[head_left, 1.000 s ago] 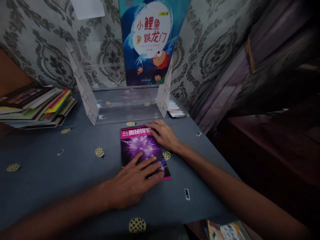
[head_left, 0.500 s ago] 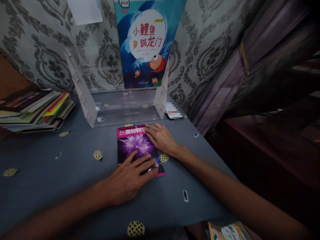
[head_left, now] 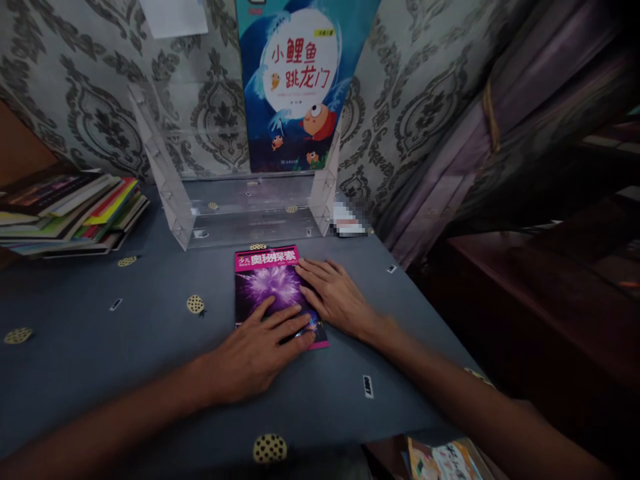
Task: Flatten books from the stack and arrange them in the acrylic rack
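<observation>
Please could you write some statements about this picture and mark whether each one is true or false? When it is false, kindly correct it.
1. The left hand rests on the purple book. True.
2. The purple book lies open. False: it is closed, with its front cover facing up.
3. The right hand is at the purple book's right edge. True.
4. The blue book stands upright in the clear stand. True.
5. The book stack is to the right of the clear stand. False: it is to the left.
</observation>
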Motion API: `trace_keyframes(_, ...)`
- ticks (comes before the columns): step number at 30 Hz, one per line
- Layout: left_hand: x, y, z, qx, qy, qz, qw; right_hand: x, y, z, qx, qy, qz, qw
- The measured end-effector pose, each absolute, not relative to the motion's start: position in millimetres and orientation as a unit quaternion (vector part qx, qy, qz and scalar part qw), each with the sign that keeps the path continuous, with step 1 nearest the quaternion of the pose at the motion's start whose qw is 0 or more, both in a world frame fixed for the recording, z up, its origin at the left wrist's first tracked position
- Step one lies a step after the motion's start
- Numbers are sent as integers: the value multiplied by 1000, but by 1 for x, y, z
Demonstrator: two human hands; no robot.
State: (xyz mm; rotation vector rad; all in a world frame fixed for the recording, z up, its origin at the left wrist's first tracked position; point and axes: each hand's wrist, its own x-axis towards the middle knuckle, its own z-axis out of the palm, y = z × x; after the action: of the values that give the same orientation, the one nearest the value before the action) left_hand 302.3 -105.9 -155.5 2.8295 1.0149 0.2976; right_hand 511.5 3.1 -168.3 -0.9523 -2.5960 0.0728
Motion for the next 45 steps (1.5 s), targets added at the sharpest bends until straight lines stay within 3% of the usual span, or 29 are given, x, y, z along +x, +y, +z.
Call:
trace_keyframes(12,296,-103,-153,905,373,183,91,535,-39,-168,-324,-924,57,196)
trace_keyframes(19,245,-77,-164,732,630,255,45,535,-39,-166,-327,-925,50,184)
trace_keyframes(23,238,-74,-166,718,628,271,132,535,-38,-167,-325,-924,55,195)
trace_keyframes(27,241,-72,-159,677,573,375,270,534,-37,-168,-317,-923,65,209)
trace_keyframes(33,245,-65,-155,423,525,561,480,527,-35,-169,-321,-918,81,219)
trace_keyframes(37,252,-65,-148,309,483,569,590,520,-31,-175,-325,-912,94,232)
trace_keyframes(41,253,-66,-139,291,441,568,630,512,-24,-175,-345,-893,143,251)
trace_keyframes(45,248,-64,-140,268,435,593,622,498,-13,-169,-347,-844,269,309)
